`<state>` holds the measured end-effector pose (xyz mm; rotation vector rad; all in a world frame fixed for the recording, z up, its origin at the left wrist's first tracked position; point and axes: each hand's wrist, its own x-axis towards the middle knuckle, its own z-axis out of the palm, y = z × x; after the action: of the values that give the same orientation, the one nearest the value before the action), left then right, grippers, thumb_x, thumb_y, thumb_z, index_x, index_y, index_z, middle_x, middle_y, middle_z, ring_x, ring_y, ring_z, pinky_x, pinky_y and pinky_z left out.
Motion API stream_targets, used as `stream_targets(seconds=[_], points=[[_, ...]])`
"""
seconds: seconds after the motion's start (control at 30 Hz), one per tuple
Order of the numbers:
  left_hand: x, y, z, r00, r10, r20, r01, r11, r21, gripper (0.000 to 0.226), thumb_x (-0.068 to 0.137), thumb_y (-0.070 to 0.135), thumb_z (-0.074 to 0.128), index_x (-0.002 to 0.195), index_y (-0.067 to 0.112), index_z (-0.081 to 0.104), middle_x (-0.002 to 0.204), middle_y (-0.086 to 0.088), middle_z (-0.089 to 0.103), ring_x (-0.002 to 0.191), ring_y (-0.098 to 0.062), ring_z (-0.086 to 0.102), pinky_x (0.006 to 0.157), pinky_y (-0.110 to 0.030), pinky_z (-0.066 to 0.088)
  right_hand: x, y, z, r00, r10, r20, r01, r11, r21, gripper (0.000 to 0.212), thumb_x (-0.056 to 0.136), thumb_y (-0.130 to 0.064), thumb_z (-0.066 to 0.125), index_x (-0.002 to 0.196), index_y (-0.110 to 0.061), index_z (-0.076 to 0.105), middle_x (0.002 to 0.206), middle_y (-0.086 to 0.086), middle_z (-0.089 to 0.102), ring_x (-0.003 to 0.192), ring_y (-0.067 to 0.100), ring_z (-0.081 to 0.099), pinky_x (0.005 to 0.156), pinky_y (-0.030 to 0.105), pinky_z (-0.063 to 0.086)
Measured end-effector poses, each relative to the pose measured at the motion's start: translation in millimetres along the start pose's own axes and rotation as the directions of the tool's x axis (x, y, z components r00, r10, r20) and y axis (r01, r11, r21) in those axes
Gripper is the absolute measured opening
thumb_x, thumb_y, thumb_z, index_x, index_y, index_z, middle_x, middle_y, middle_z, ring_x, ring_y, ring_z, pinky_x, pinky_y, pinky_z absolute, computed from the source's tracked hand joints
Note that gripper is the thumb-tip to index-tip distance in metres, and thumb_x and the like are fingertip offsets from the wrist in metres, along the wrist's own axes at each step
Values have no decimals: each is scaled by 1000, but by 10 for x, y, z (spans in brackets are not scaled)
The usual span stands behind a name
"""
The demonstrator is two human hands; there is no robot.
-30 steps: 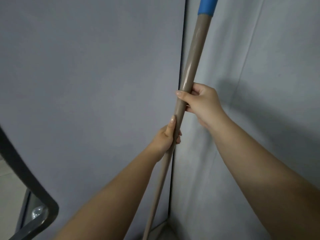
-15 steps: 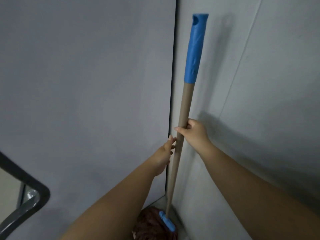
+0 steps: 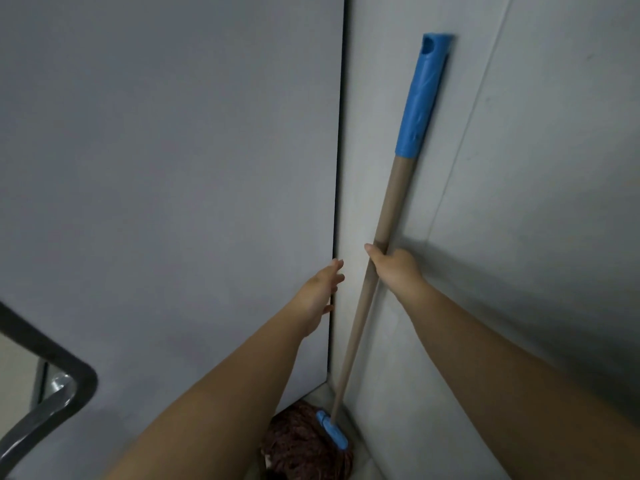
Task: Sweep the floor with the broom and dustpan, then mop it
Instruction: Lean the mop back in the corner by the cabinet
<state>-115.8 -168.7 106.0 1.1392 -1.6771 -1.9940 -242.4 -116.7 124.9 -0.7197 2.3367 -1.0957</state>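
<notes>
At the far lower left, a dark curved rail (image 3: pixel 52 393) is bending past the edge of a grey wall panel (image 3: pixel 173 202), leaving only a narrow strip of pale floor showing beside it. The left hand (image 3: pixel 320 289) is reaching toward the dark corner seam (image 3: pixel 337 202), its fingers (image 3: pixel 334 268) loosely spread and holding nothing, just beside the mop handle (image 3: pixel 384 230) but apart from it. The right hand (image 3: pixel 394 268) is gripping that handle at mid-length, fingers curled around it. The handle is leaning against the right wall (image 3: pixel 519 168), its blue grip (image 3: pixel 420 98) touching the wall up high. The mop head (image 3: pixel 304 445) is sitting on the floor (image 3: pixel 367 459), tucked tight into the corner where both walls are closing in.
</notes>
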Motion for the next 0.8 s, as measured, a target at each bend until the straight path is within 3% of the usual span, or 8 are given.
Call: stream_targets(seconds=[0.13, 0.23, 0.37, 0.47, 0.53, 0.63, 0.73, 0.8], points=[[-145, -98, -50, 1000, -11, 8, 11, 997, -71, 44, 97, 43, 35, 135, 23, 42, 133, 0, 50, 125, -18, 42, 99, -34, 32, -194, 47, 38, 998, 40, 42, -40, 999, -5, 63, 93, -50, 43, 128, 1, 49, 114, 15, 59, 79, 20, 57, 66, 26, 39], [-303, -202, -162, 1000, 6, -4, -7, 986, -166, 28, 95, 36, 45, 115, 19, 56, 111, 1, 62, 110, -17, 51, 94, -31, 39, -372, 75, 165, 996, 35, 77, -35, 999, 0, 51, 94, -52, 40, 115, -9, 55, 109, 12, 55, 104, 28, 57, 85, 31, 42], [-566, -392, -443, 993, 31, -112, -52, 980, -191, 22, 95, 32, 46, 94, 19, 63, 91, 0, 69, 94, -17, 59, 88, -33, 44, -736, 43, 455, 987, 63, 150, -77, 993, 87, 49, 95, -49, 39, 68, -10, 49, 73, 5, 52, 71, 21, 51, 72, 31, 41], [-819, -628, -686, 974, 18, -225, -68, 974, -215, 23, 96, 29, 44, 88, 19, 64, 81, 1, 70, 84, -15, 60, 78, -29, 46, -1041, 96, 745, 974, 58, 217, -85, 989, 121, 53, 95, -45, 40, 78, 1, 59, 84, 22, 59, 85, 32, 59, 88, 40, 49], [-1039, -840, -836, 958, -5, -286, -58, 976, -210, 24, 96, 28, 44, 86, 18, 63, 78, 0, 70, 80, -14, 60, 75, -28, 46, -1249, 172, 958, 962, 59, 267, -93, 988, 119, 56, 96, -44, 40, 84, 6, 63, 96, 28, 62, 96, 36, 61, 97, 47, 46], [-1419, -1219, -997, 930, -57, -362, -13, 982, -188, 24, 96, 26, 44, 83, 17, 63, 76, 0, 69, 77, -14, 60, 74, -28, 46, -1521, 344, 1259, 928, 66, 367, -105, 991, 88, 50, 96, -44, 41, 58, -12, 51, 81, 15, 61, 88, 33, 61, 94, 45, 47], [-1883, -1638, -1109, 890, -134, -436, 26, 969, -244, 26, 97, 24, 43, 81, 16, 61, 70, 0, 68, 75, -14, 60, 72, -28, 45, -1765, 536, 1546, 865, 95, 494, -144, 988, 63, 49, 95, -44, 44, 58, -12, 52, 65, 7, 59, 76, 29, 59, 80, 39, 46], [-2183, -1909, -1132, 826, -196, -529, 25, 949, -313, 27, 97, 22, 42, 79, 15, 61, 60, 5, 68, 70, -13, 60, 68, -27, 43, -1925, 659, 1733, 814, 107, 571, -165, 985, 51, 44, 93, -43, 48, 63, -12, 52, 64, 6, 58, 65, 24, 57, 69, 32, 46]])
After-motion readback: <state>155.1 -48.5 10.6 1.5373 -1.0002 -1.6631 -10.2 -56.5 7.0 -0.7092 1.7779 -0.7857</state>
